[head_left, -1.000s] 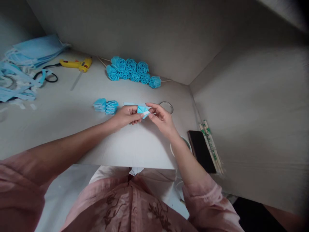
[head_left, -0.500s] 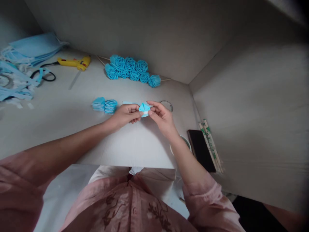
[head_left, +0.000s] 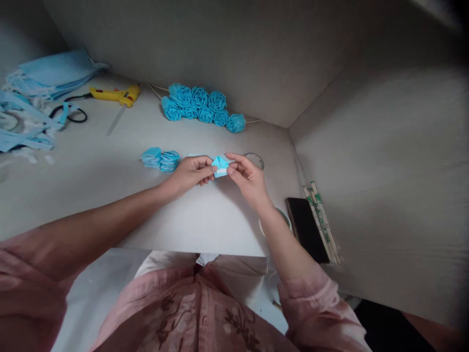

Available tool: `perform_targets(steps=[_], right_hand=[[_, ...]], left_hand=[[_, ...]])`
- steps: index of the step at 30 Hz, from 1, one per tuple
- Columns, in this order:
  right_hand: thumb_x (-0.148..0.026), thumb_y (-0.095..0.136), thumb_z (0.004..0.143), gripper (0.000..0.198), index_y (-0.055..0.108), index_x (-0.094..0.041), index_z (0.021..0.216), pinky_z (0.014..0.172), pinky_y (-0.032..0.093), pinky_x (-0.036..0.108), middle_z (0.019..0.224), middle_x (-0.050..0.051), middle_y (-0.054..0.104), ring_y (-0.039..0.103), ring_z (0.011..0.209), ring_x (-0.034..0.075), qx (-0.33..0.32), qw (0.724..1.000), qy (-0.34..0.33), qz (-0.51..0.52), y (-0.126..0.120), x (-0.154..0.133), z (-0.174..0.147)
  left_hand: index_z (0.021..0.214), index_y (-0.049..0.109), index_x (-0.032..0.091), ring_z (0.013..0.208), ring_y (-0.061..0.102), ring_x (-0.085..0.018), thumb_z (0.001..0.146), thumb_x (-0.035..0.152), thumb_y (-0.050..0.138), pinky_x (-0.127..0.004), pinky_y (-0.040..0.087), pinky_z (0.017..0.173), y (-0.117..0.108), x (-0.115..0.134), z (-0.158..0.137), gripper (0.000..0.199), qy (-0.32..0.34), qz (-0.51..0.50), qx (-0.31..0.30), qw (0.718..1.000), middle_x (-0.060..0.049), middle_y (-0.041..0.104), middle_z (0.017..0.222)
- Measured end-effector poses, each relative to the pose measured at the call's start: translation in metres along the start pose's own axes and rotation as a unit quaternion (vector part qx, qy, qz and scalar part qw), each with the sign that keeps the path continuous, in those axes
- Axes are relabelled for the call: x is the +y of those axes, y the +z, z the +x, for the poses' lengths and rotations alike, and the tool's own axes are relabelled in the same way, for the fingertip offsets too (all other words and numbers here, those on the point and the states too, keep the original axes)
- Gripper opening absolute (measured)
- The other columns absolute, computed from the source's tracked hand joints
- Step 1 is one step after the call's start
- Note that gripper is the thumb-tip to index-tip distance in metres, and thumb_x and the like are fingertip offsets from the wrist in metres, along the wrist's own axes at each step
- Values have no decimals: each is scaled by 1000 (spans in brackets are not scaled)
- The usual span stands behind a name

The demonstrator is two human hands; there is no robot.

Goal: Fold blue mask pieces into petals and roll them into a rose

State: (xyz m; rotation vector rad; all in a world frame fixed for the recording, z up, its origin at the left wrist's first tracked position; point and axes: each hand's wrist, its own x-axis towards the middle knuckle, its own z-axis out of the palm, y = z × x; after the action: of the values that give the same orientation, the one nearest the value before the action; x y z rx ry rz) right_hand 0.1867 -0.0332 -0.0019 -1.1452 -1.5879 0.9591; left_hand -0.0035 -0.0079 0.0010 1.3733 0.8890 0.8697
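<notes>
From my end of the feed I judge the work well advanced: eight blue flowers [head_left: 200, 98] look finished, and I take them as my landmark. One folded piece [head_left: 220, 163] is in hand on the person's side of the flowers, creased, with a white band across it, so I'd call it part made. The left hand [head_left: 193, 173] is closed in a pinch on its left edge. The right hand [head_left: 249, 180] is half curled, its thumb and fingers lightly nipping the right edge, with the forefinger raised at the top.

Nearer the person than the flowers and to their left, I count two stacks [head_left: 151, 157] of blue pieces, side by side; I judge those are left to be worked, but can't count the layers. Left of the flowers I see one glue gun [head_left: 115, 96]. Well to their left are one pile of masks [head_left: 58, 73] and a heap of cut strips [head_left: 27, 124] too tangled to count. Nearer the person and right of the flowers are one phone [head_left: 307, 230] and, just beside it, some wrapped sticks [head_left: 322, 222], whose number I can't make out.
</notes>
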Motion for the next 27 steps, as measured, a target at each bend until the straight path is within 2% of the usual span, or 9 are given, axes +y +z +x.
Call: perform_targets(steps=[4,7,11,13,15,18,22,27], right_hand=[[-34,60,87,36,62,-23,122,74,50,28,86,1,66,60,77,13,-4,1000,-7,-15,0,2,1],[-33,60,86,37,61,-24,122,74,50,28,91,2,67,62,82,14,7,999,-12,-32,1,1,1],[-30,61,87,22,65,-24,107,77,50,30,91,2,68,61,84,15,108,985,-75,-112,4,-4,-1],[-30,61,88,10,66,-23,93,78,50,32,86,2,68,61,80,16,124,969,-116,-176,4,-6,-3],[-30,59,90,11,67,-24,86,78,49,34,84,3,69,61,79,17,100,958,-149,-224,4,-6,-4],[-29,58,92,13,69,-24,89,81,48,36,87,3,72,63,81,18,65,951,-160,-258,5,-4,-4],[-31,59,91,13,70,-24,92,81,48,36,88,4,73,64,81,18,53,947,-155,-275,5,-2,-3],[-31,61,89,11,70,-24,86,76,47,35,81,4,72,63,78,19,43,939,-170,-297,6,-3,-3]], left_hand=[[70,56,17,52,49,-7,75,38,68,-20,39,49,2,1,-1,25,-5,3,-18,1000,1,59,62],[69,55,17,52,48,-7,73,36,70,-20,39,49,2,-1,-1,24,6,12,-6,1000,2,58,62],[67,54,17,52,47,-7,73,34,69,-20,38,49,1,-2,1,24,11,19,30,999,2,56,60],[67,53,17,51,47,-7,73,33,69,-20,38,49,1,-2,1,23,7,20,43,999,2,56,60],[67,53,17,51,46,-7,73,32,68,-19,38,49,2,-2,1,22,5,19,44,999,2,57,60],[68,54,17,51,46,-7,74,33,68,-19,37,49,3,-1,0,22,7,19,35,999,2,57,61],[68,55,17,52,47,-7,74,35,67,-19,38,50,3,0,-1,22,14,29,22,999,2,58,62],[70,58,17,54,47,-8,74,32,64,-20,38,53,2,-1,-2,17,47,57,8,997,2,59,63]])
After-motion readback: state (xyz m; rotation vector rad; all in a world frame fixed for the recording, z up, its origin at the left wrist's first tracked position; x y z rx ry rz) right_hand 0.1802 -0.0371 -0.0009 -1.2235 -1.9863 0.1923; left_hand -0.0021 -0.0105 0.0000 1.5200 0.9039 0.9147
